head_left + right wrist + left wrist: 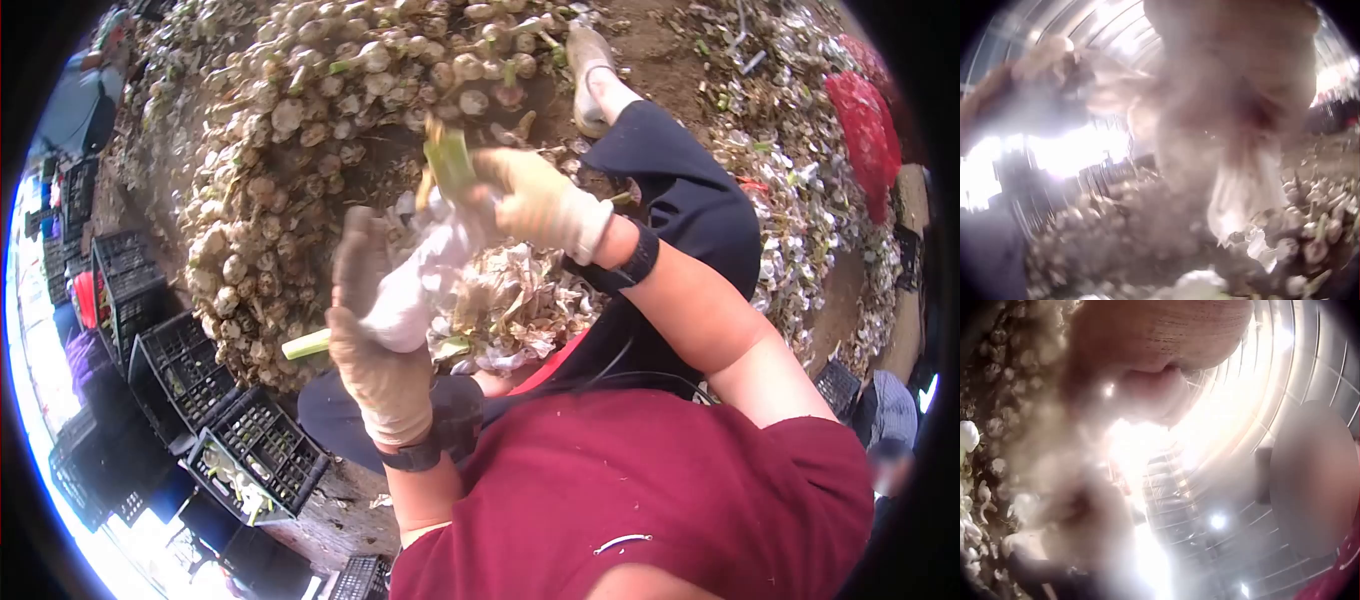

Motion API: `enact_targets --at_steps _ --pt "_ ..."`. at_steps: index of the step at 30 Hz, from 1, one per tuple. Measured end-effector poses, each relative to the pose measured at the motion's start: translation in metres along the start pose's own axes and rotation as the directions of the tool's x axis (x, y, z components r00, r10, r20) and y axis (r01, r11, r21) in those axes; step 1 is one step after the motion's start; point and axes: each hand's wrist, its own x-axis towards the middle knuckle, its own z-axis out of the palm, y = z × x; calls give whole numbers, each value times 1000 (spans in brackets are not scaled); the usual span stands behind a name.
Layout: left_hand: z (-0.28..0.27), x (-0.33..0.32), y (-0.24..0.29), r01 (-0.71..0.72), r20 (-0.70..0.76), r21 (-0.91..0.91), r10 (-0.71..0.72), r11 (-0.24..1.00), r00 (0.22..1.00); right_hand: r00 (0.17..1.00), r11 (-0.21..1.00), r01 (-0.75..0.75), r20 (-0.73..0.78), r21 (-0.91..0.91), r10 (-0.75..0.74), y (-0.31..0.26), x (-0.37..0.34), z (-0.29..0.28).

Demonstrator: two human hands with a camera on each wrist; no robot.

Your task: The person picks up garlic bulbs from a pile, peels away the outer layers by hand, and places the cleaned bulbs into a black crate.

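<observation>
In the head view a white garlic bulb (400,308) lies in my gloved left hand (380,370), with the thumb and blurred fingers around it. A pale green stalk (306,344) sticks out past that hand's left side. My gloved right hand (540,200), above and to the right, pinches a green stalk piece (450,160). Blurred whitish skin (450,240) spans between the hands. The right wrist view shows pale papery skin (1247,187) hanging below the right hand (1229,75). Blur and glare hide finger detail in the left wrist view.
Garlic bulbs (290,115) with stems are heaped ahead and to the left. Loose peelings (520,300) lie between the legs. Black crates (265,440) stand at the left, and a red net bag (865,140) lies at the far right. One shoe (590,75) rests near the heap.
</observation>
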Motion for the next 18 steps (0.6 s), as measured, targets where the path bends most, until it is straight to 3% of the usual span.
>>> enact_targets --at_steps 1,2,3,5,7,8,9,10,11,12,13,14,15,16,17,18 --pt "-3 2 7 -58 -46 -8 57 998 997 987 940 70 160 -335 -17 5 0 -2" --pt "-12 6 18 -17 -52 -190 8 982 999 970 992 9 241 -126 22 -4 -6 -1" --pt "-26 11 24 -24 -183 -359 -45 933 982 961 964 -131 270 231 66 -16 -16 1" --pt "-50 19 32 -21 -123 -576 -62 817 990 991 788 -87 132 610 7 -16 -26 -2" --pt "-68 19 35 51 -96 -672 -155 739 983 996 699 21 43 715 -74 -4 -9 -4" --pt "-74 16 36 22 -162 -656 -170 754 972 998 783 -10 -39 622 44 -14 -7 -2" --pt "-79 13 37 -6 -226 -641 -181 768 957 996 925 -48 -57 378 75 -7 -2 -6" --pt "-81 12 42 -13 -230 -639 -175 769 957 999 999 -40 -3 -19 40 -5 1 -1" --pt "-83 12 47 -72 -377 -599 -202 797 904 998 910 -1 58 -414 28 -5 2 3" --pt "-83 12 51 -123 -514 -553 -221 824 829 964 636 -31 146 -771 224 -7 4 10" --pt "-80 9 52 -125 -515 -556 -223 822 827 941 680 248 338 -690 -1 1 0 12" --pt "-76 5 52 -97 -464 -542 -201 835 863 905 794 382 364 -474 -218 15 1 23" --pt "-69 3 50 -67 -406 -527 -182 847 896 843 827 511 327 -234 -428 25 4 35" --pt "-58 2 46 -23 -384 -541 -223 841 896 887 899 393 335 -191 -317 22 2 45" --pt "-52 -1 39 48 -208 -618 -222 785 953 917 952 267 345 -151 -202 15 -3 52" --pt "-46 0 28 56 -226 -540 -209 840 951 925 961 21 370 -277 87 -17 -8 52"
